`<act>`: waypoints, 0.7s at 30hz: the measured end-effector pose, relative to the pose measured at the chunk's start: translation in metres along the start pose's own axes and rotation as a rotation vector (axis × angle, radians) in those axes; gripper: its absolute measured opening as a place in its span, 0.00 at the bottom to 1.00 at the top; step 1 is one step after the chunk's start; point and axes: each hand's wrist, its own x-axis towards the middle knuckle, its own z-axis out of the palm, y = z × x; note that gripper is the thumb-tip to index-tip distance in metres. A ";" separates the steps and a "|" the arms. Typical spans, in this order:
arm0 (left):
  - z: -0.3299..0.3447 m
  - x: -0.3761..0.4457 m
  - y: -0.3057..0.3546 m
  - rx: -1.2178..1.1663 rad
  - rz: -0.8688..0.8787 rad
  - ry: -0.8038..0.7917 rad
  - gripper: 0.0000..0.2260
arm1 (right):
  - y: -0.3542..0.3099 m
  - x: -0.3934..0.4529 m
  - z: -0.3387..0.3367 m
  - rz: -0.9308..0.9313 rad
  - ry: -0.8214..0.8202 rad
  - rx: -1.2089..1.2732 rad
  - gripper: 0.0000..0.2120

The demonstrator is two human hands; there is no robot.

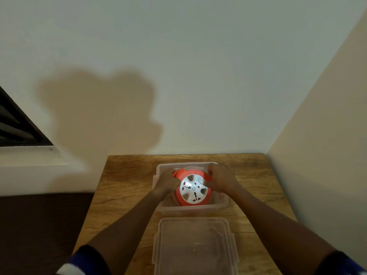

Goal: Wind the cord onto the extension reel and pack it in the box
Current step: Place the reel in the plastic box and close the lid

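An orange extension reel [193, 190] with a white socket face sits inside a clear plastic box [190, 209] on a wooden table [127, 175]. My left hand [166, 182] grips the reel's left edge. My right hand [220, 178] grips its right edge near the orange handle. The reel is tilted slightly toward me. No loose cord shows outside the reel.
The box's clear lid [194, 247] lies flat on the table just in front of the box. White walls close in behind and on the right. A dark window frame [17, 124] is at the left, and dark floor lies left of the table.
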 end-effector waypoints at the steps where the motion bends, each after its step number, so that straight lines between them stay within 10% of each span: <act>1: 0.003 -0.003 0.000 0.089 0.031 0.030 0.21 | -0.001 -0.002 -0.001 0.002 0.012 0.012 0.14; 7: 0.008 -0.037 0.011 0.560 0.200 0.159 0.34 | 0.006 -0.038 -0.003 0.117 0.219 0.469 0.19; 13: -0.029 -0.086 -0.043 0.193 0.286 0.598 0.04 | 0.043 -0.132 0.043 0.524 0.283 0.892 0.04; 18: -0.002 -0.118 -0.107 0.131 -0.340 0.252 0.11 | 0.045 -0.190 0.077 0.658 0.006 0.775 0.08; 21: 0.017 -0.129 -0.110 0.103 -0.423 0.118 0.12 | 0.030 -0.188 0.068 0.624 -0.144 0.760 0.05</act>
